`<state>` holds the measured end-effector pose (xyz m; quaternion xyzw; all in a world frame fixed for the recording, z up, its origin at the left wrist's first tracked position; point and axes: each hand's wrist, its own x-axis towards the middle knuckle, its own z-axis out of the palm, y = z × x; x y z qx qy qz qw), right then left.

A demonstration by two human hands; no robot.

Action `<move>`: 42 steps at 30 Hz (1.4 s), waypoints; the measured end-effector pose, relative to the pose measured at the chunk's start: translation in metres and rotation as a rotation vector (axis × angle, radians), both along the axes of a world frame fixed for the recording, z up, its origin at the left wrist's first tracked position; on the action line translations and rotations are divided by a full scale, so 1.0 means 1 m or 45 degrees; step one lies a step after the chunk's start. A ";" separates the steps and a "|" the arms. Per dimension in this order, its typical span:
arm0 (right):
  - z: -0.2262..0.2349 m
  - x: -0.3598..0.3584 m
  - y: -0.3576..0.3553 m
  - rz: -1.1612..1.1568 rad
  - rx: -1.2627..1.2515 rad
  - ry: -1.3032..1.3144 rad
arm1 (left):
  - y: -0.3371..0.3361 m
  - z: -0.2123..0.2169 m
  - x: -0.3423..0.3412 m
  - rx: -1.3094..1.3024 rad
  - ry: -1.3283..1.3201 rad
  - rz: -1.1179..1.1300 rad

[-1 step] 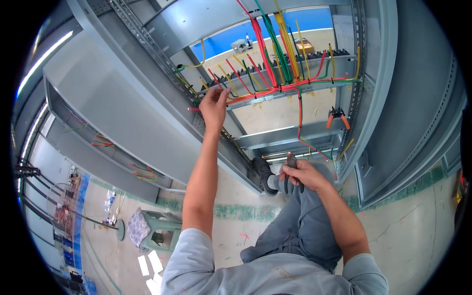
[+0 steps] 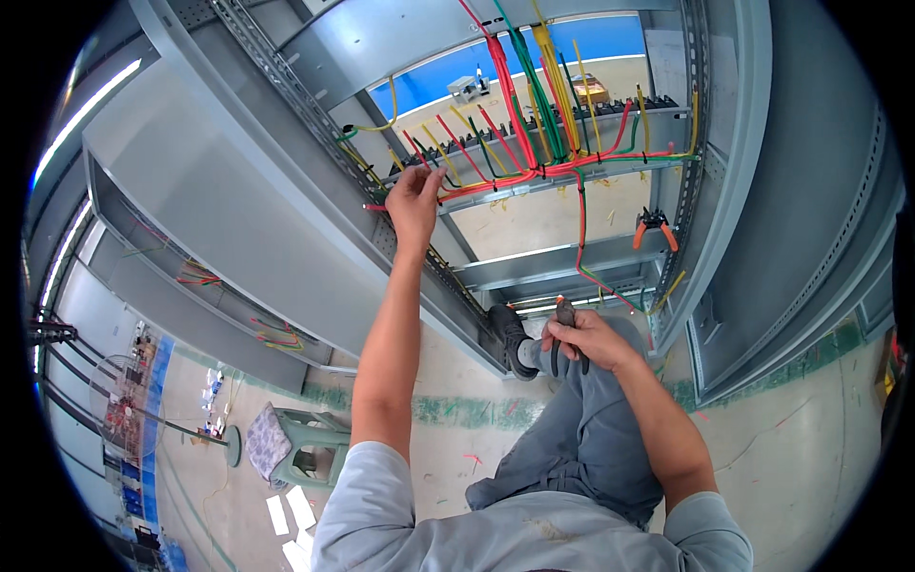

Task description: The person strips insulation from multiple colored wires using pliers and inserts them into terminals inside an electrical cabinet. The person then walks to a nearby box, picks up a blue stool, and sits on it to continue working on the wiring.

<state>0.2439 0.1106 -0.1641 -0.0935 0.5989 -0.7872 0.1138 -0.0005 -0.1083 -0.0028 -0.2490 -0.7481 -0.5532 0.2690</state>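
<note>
My left hand [image 2: 413, 208] is at the left end of a bundle of red, yellow and green wires [image 2: 519, 177] tied along a cabinet rail. Its fingers are drawn together among the upright wire ends; what they grip is too small to make out. A red wire end [image 2: 375, 208] sticks out to the left of this hand. Lower down, over my bent leg, my right hand [image 2: 591, 340] is closed around dark-handled pliers [image 2: 566, 313], jaws pointing up. Red, green and yellow bundles [image 2: 543, 95] run down from the top to the rail.
Orange-handled wire strippers [image 2: 655, 229] hang on the cabinet's right side. Black terminals [image 2: 658, 103] line the rail behind the wires. The open cabinet frame [image 2: 734, 191] surrounds the work. A green stool [image 2: 315, 443] with a patterned cloth stands at left. Wire scraps [image 2: 474, 459] lie on the floor.
</note>
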 end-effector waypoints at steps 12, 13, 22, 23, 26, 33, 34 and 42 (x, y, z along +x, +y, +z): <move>0.000 -0.003 0.000 -0.012 -0.014 -0.045 | -0.013 0.003 -0.066 0.010 -0.209 -0.262; 0.001 -0.003 0.000 -0.021 -0.010 -0.047 | -0.014 0.004 -0.065 0.001 -0.214 -0.273; -0.002 0.002 -0.005 -0.030 0.030 0.007 | -0.022 -0.001 -0.044 0.003 -0.192 -0.308; -0.003 0.002 -0.005 -0.029 0.029 0.007 | -0.021 0.000 -0.040 -0.002 -0.181 -0.301; -0.001 0.010 -0.004 -0.079 0.060 0.040 | -0.016 0.002 -0.019 -0.010 -0.044 -0.156; -0.022 -0.003 0.000 -0.045 -0.064 0.127 | 0.016 -0.086 0.088 0.128 -0.205 -0.249; -0.023 -0.003 0.002 -0.083 -0.104 0.128 | 0.025 -0.097 0.119 0.124 -0.370 -0.328; -0.003 0.008 0.002 -0.171 -0.514 0.166 | 0.019 -0.228 0.220 0.012 -1.157 -0.957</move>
